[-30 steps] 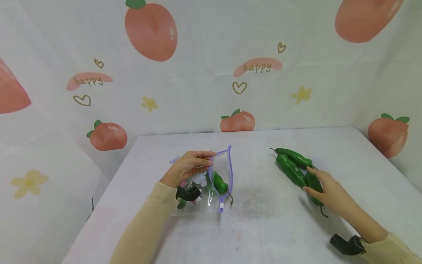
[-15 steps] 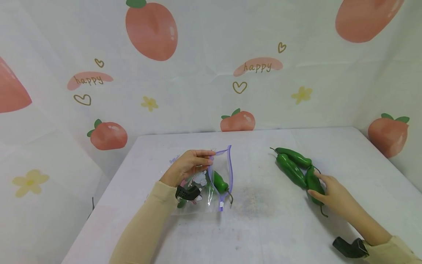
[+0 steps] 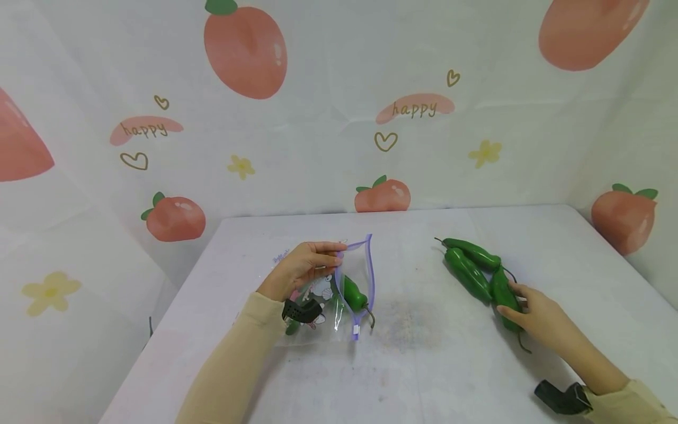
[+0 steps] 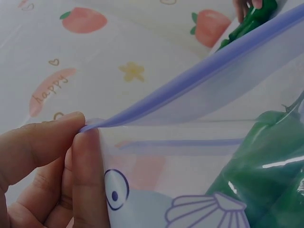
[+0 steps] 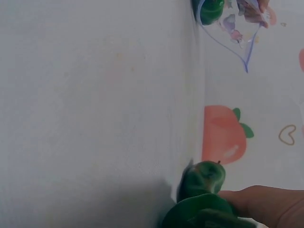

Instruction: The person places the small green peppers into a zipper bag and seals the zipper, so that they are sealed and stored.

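My left hand (image 3: pixel 336 257) pinches the purple zip edge (image 3: pixel 371 265) of a clear printed bag (image 3: pixel 312 324) and holds its mouth apart. One green pepper (image 3: pixel 354 296) lies inside, stem toward the opening. The left wrist view shows thumb and finger (image 4: pixel 71 137) clamped on the zip strip (image 4: pixel 213 66), with the bagged pepper (image 4: pixel 266 156) behind the film. On the right, my right hand (image 3: pixel 508 298) grips the nearest green pepper (image 3: pixel 499 282) of three lying together. The right wrist view shows a finger (image 5: pixel 266 202) on that pepper (image 5: pixel 204 178).
Two more green peppers (image 3: pixel 468 271) lie side by side just left of and behind my right hand on the white table (image 3: pixel 424 365). A peach-print backdrop (image 3: pixel 339 118) walls the table's back and sides. Black wrist mounts (image 3: pixel 561 396) sit on both sleeves.
My right hand drew back slightly toward me and closed round the nearest pepper, which shifted a little. My left hand and the bag have not moved.
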{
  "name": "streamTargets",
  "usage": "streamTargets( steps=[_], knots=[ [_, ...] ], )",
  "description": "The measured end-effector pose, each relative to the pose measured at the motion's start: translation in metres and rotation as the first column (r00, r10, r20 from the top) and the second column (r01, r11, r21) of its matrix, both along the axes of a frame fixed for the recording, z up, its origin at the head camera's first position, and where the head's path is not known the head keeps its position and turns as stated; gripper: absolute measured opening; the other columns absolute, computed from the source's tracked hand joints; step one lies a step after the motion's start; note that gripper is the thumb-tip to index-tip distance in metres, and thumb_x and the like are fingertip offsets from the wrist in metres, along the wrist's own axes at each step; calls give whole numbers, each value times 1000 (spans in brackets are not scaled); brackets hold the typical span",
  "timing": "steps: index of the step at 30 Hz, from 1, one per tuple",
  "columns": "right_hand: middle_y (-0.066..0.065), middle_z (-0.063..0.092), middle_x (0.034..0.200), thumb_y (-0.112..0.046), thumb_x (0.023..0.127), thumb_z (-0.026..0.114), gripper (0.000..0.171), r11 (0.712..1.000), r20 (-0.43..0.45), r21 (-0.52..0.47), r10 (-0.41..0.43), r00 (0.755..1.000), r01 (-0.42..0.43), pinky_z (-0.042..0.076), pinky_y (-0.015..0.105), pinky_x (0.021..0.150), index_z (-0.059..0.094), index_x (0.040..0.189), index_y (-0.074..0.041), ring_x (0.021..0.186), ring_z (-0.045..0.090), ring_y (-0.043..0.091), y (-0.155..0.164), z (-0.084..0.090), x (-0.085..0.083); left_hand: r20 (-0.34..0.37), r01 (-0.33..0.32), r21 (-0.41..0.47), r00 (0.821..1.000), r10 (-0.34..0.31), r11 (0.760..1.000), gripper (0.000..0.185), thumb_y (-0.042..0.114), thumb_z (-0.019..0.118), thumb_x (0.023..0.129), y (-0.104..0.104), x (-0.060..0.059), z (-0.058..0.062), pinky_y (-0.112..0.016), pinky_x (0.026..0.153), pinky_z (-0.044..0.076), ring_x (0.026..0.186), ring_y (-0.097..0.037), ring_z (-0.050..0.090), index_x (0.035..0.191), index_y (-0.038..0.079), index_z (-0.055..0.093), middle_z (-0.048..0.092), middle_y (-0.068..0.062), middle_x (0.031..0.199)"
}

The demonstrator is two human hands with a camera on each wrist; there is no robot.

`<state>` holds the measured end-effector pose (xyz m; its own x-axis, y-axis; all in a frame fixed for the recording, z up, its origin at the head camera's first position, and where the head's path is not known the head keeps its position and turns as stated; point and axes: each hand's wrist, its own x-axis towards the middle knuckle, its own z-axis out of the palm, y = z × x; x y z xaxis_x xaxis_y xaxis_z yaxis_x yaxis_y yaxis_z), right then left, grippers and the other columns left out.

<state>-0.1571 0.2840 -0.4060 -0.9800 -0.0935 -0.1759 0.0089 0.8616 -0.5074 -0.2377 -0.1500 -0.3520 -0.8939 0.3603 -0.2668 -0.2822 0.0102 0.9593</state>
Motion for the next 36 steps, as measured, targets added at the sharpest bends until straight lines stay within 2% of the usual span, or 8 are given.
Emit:
streamTargets(
  steps=[6, 14, 23, 30, 36],
  knots=[
    [45, 41, 131, -44, 92, 62, 85, 1000, 28, 7, -22, 999, 22, 51, 61, 82, 29, 140, 19, 115, 48, 58, 2, -1, -2, -1, 2, 0, 1000, -2, 1000, 43, -4, 64, 88, 0, 0, 0, -17, 68, 55, 74, -6, 64, 130, -7, 56, 64, 3, 83],
    [45, 44, 127, -40, 92, 63, 81, 1000, 1, -1, -13, 1000, 13, 52, 59, 81, 31, 138, 19, 113, 49, 58, 3, -1, 0, 15, -13, 12, 1000, 13, 1000, 33, -6, 64, 88, 1, -1, -1, -17, 68, 55, 73, -7, 64, 121, 0, 66, 65, 2, 82],
    [44, 48, 123, -34, 95, 62, 73, 1000, -70, 3, -9, 997, 9, 54, 56, 76, 35, 135, 20, 107, 54, 56, 3, 5, -2, 8, 3, 7, 1000, -3, 1000, 44, -4, 65, 88, 0, -2, -1, -17, 68, 55, 73, -7, 64, 130, -8, 55, 64, 3, 84],
    [43, 44, 130, -35, 95, 61, 73, 1000, -107, -25, -8, 994, 5, 56, 52, 73, 35, 138, 17, 109, 52, 55, -2, 15, -2, 6, -15, -19, 1000, 15, 1000, 45, -5, 67, 86, 0, -2, -2, -17, 69, 55, 74, -6, 63, 129, -6, 57, 64, 3, 87],
    [41, 42, 133, -37, 94, 62, 73, 999, -142, -45, -14, 990, 8, 55, 55, 75, 37, 140, 13, 111, 51, 55, -11, 20, -2, 10, -4, -5, 1000, 4, 1000, 42, -3, 67, 87, 1, -3, -2, -17, 69, 55, 74, -7, 63, 128, -5, 58, 64, 2, 85]
  ],
)
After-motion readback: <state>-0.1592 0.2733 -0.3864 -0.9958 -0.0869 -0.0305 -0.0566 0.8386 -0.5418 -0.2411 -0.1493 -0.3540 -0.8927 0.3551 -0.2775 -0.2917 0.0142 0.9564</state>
